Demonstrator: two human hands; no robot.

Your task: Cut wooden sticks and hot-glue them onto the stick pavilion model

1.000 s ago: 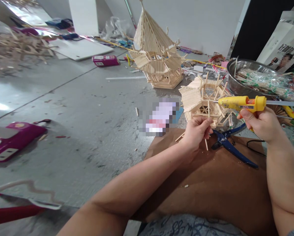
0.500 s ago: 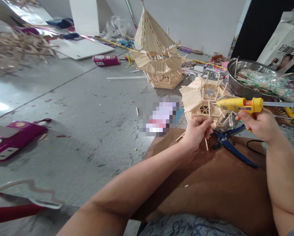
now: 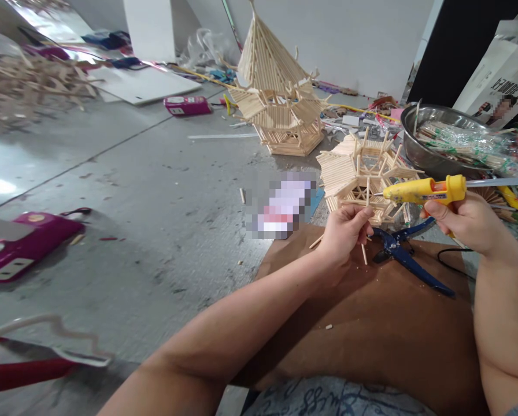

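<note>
My left hand [image 3: 349, 234] pinches a thin wooden stick [image 3: 367, 192] that stands upright above the fingertips. In my right hand [image 3: 462, 222] is a yellow hot glue gun [image 3: 419, 191], its nozzle pointing left near the stick, with a clear glue stick [image 3: 499, 182] out of its back. Just behind both hands sits a half-built model of wooden sticks [image 3: 339, 173], with slatted roof panels and upright posts. Blue-handled pliers [image 3: 415, 268] lie spread on the brown board [image 3: 372, 346] below my hands.
A taller stick pagoda [image 3: 280, 110] with a pointed roof stands behind. At right is a metal bowl [image 3: 409, 147] of wrapped sticks. A blurred-out phone-like object [image 3: 285, 202] lies left of the model. Purple power strips [image 3: 46, 237] and a stick pile [image 3: 29, 86] are farther left.
The glue gun in my right hand has shifted slightly down and to the right, its nozzle now lower along the stick. My left hand has stayed nearly still.
</note>
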